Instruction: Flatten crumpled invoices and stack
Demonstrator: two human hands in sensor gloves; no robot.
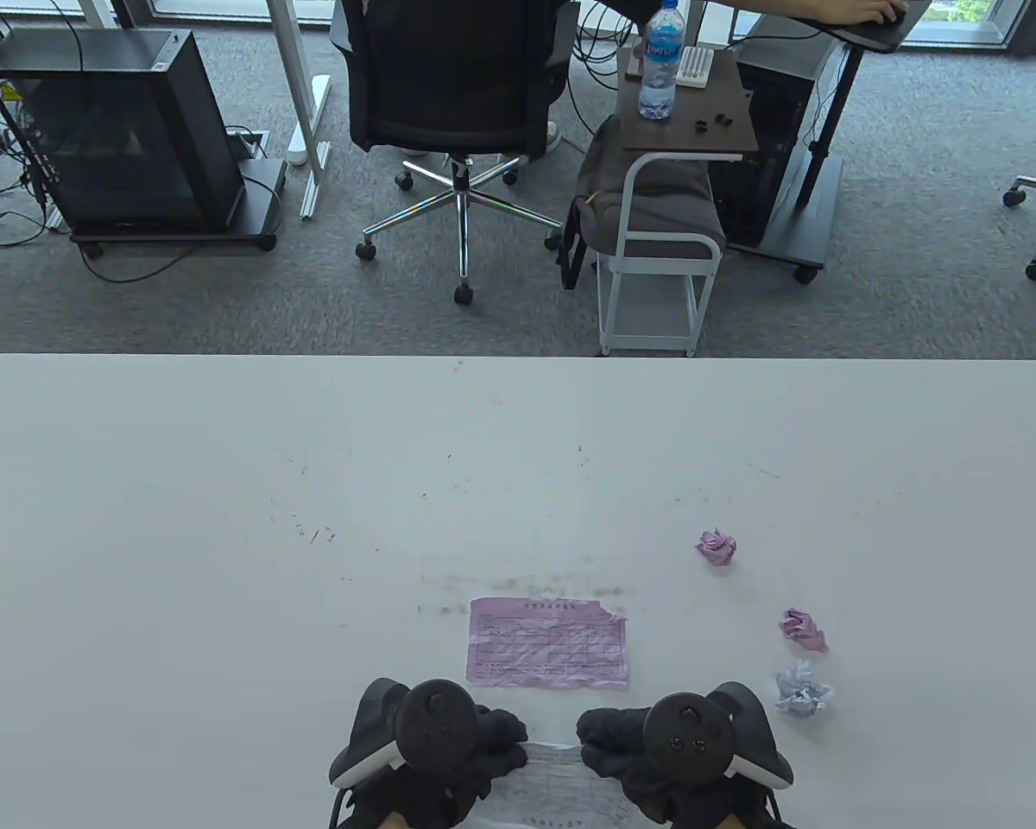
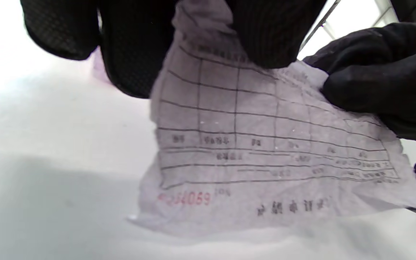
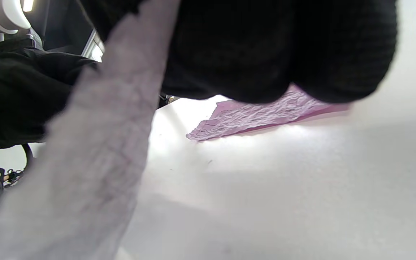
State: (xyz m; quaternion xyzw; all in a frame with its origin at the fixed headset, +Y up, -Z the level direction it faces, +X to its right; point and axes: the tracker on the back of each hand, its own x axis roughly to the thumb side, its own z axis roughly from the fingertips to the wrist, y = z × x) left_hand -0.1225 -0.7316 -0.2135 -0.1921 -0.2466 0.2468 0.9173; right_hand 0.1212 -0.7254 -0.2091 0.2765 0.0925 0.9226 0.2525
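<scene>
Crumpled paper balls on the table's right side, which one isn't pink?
The nearest crumpled ball, pale bluish white, closest to the right hand. The other two balls are pink.

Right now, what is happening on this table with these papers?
A person is flattening crumpled invoices. Both hands, the left hand and the right hand, hold a white invoice by its upper edge, spread open between them near the table's front edge. It is opened out but wrinkled. One pink invoice already lies flattened just beyond the hands. Three crumpled balls wait to the right: two pink and one whitish.
</scene>
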